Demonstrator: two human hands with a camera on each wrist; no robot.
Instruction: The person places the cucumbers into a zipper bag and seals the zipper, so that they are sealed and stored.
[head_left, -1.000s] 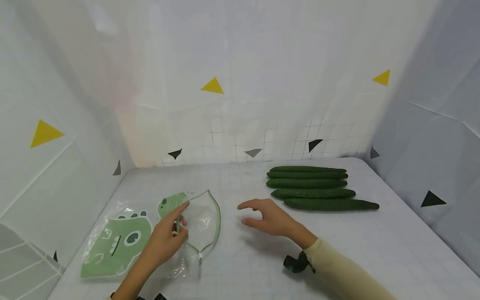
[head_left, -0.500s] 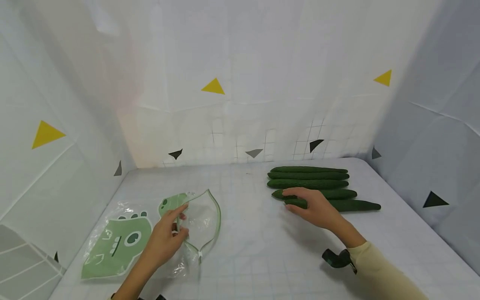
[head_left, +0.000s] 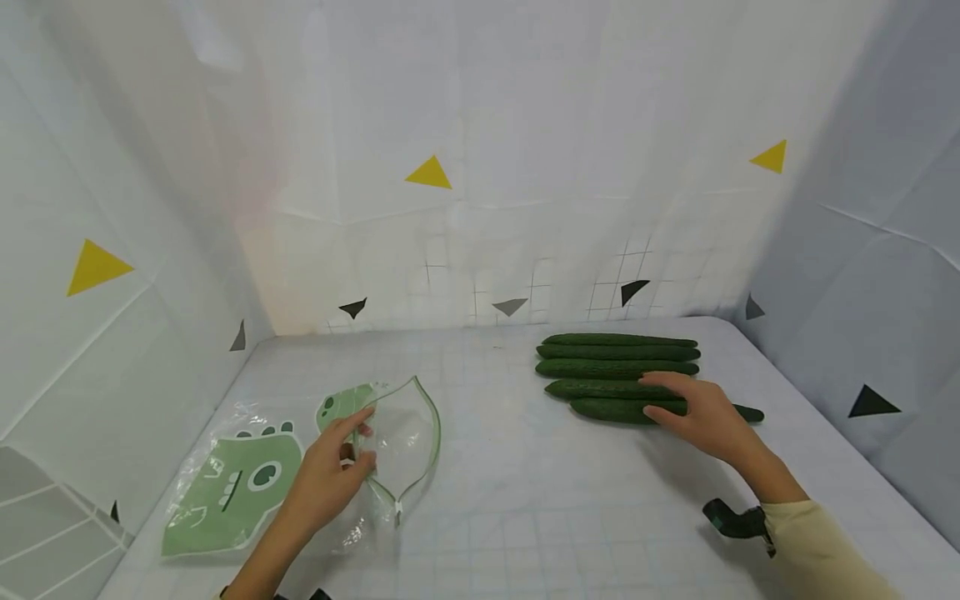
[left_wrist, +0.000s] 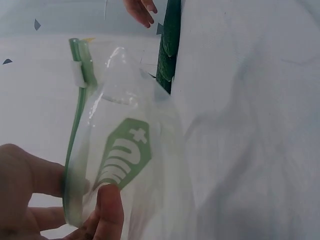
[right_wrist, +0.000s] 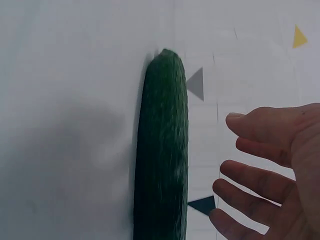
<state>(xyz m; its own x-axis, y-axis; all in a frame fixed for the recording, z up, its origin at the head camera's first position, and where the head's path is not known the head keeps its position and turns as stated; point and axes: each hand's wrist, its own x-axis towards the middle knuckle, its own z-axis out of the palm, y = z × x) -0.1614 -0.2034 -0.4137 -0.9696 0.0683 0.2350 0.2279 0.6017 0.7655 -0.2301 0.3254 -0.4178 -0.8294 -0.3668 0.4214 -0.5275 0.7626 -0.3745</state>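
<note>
My left hand [head_left: 330, 475] pinches the rim of a clear zip bag [head_left: 232, 496] printed with a green cartoon monster. The bag lies flat at the left of the table, its green-edged mouth spread apart toward the right. In the left wrist view, thumb and fingers hold the bag [left_wrist: 165, 150] near its green zip strip. Several long dark green cucumbers [head_left: 618, 368] lie side by side at the right. Over the nearest cucumber [head_left: 611, 410] is my right hand [head_left: 705, 417], fingers apart and holding nothing. The right wrist view shows a gap between those fingers and a cucumber [right_wrist: 162, 145].
A white slider [head_left: 398, 507] sits on the zip strip at the near corner of the bag's mouth. White sheets with yellow, grey and black triangles wall the table [head_left: 510, 533] at the back and both sides. Bare tabletop lies between the bag and cucumbers.
My right hand has moved right from the middle of the table to above the nearest cucumbers. The left hand stays on the bag, almost unmoved.
</note>
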